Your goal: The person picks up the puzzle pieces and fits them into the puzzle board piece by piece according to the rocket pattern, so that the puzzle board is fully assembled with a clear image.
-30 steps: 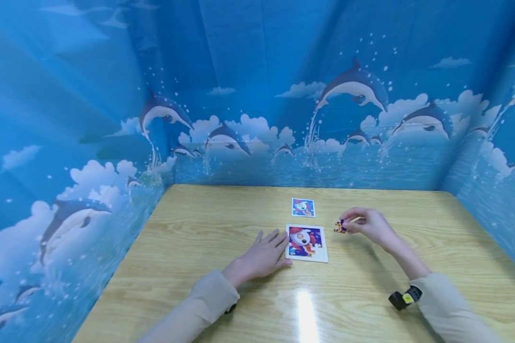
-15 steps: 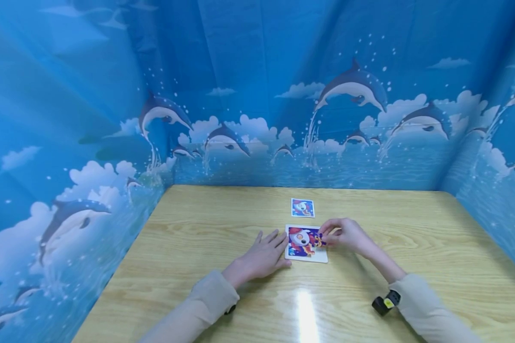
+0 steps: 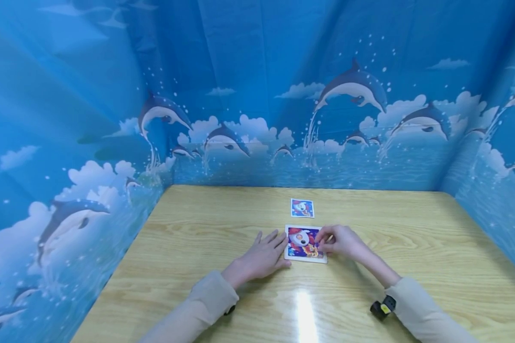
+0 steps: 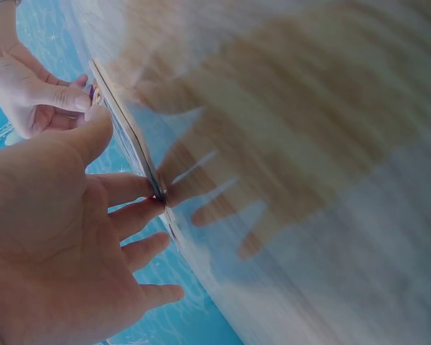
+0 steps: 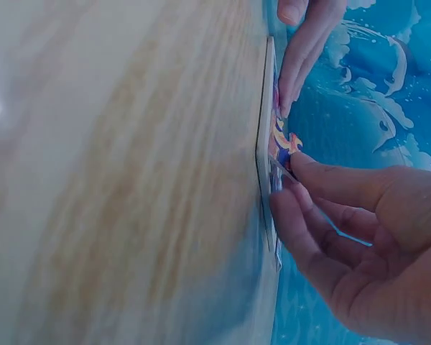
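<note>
A small jigsaw puzzle in a white-framed tray (image 3: 295,259) lies on the table, its picture a white rocket on purple. My right hand (image 3: 342,242) pinches a purple and orange puzzle piece (image 5: 284,144) between thumb and fingers over the tray's right part. In the right wrist view the piece is tilted, one edge close to the board. My left hand (image 3: 263,255) lies flat with spread, straight fingers, its fingertips at the tray's left edge. From the left wrist view, those fingertips (image 4: 156,205) touch the frame's side.
Behind the tray lies a small picture card (image 3: 302,208) with the same rocket image. The wood-grain table (image 3: 206,214) reaches back to a blue dolphin-print curtain (image 3: 257,95) that surrounds it on the back and sides.
My right hand has moved left with the puzzle piece, from beside the tray to over its right part, then slightly lower toward the near side. The left hand has stayed in place.
</note>
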{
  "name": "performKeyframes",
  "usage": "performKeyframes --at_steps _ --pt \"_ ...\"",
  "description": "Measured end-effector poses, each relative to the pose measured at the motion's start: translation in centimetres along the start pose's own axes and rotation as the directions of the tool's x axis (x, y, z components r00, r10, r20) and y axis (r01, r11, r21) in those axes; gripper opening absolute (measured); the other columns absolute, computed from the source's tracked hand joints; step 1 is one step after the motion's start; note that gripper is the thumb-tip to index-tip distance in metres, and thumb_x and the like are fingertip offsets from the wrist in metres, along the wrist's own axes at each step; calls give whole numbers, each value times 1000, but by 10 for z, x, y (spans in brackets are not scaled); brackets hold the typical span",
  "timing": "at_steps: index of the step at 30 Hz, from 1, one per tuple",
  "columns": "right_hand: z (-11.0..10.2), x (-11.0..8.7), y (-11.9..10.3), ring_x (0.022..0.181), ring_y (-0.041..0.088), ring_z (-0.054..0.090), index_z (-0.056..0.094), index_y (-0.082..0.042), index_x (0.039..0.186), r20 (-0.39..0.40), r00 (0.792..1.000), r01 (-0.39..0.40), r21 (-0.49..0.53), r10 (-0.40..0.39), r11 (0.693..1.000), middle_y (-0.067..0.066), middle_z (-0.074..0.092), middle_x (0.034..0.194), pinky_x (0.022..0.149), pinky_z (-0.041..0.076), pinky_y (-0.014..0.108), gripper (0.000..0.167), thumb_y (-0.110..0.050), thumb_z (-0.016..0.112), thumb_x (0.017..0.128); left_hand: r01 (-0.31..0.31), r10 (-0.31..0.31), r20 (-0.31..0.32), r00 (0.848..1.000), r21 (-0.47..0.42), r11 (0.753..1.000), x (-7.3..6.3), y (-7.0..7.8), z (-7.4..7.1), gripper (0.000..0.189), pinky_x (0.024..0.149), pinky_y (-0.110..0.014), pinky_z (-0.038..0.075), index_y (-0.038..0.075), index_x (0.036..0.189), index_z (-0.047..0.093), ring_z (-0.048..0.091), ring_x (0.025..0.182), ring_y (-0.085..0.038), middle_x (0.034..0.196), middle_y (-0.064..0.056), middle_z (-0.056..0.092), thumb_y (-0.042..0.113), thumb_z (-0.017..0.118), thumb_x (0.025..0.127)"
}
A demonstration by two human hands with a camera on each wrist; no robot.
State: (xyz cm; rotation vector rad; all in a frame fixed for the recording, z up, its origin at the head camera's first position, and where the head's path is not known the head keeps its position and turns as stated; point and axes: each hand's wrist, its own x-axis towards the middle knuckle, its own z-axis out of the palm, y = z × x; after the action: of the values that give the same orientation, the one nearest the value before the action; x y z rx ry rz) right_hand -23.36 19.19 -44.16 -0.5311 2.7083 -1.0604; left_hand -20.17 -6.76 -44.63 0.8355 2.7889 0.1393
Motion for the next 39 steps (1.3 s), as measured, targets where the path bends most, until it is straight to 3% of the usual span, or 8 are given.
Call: performKeyframes --at_steps 7,22,31,39 --pt "4 0 -4 69 11 58 76 -11 93 -19 999 -40 -89 39 995 -4 68 79 59 49 25 14 -7 82 81 -1 1 0 1000 6 1000 0 0 1 74 125 -58 11 13 161 26 14 156 -26 168 -2 19 57 43 103" --pt "7 1 -8 65 12 54 72 -11 92 2 997 -75 -86 75 993 -3 63 77 55 44 24 16 -6 82 81 -1 1 -2 1000 3 1000 0 1 0 74 125 -58 12 13 161 27 15 156 -27 168 -2 19 56 43 103" --pt "8 1 -9 69 14 53 68 -10 92 3 994 -104 -98 105 990 -1 62 79 62 45 29 20 -5 83 80 -7 7 0 1000 -1 1000 0 2 -1 73 124 -58 12 13 160 27 15 156 -27 168 -2 19 56 43 104" --pt "8 3 -9 69 14 54 68 -9 93 10 996 -85 -84 86 993 0 62 80 61 46 28 20 -4 82 80 2 -2 2 1000 -3 1000 0 0 -2 73 125 -58 11 14 161 27 15 156 -26 168 -2 20 56 43 104"
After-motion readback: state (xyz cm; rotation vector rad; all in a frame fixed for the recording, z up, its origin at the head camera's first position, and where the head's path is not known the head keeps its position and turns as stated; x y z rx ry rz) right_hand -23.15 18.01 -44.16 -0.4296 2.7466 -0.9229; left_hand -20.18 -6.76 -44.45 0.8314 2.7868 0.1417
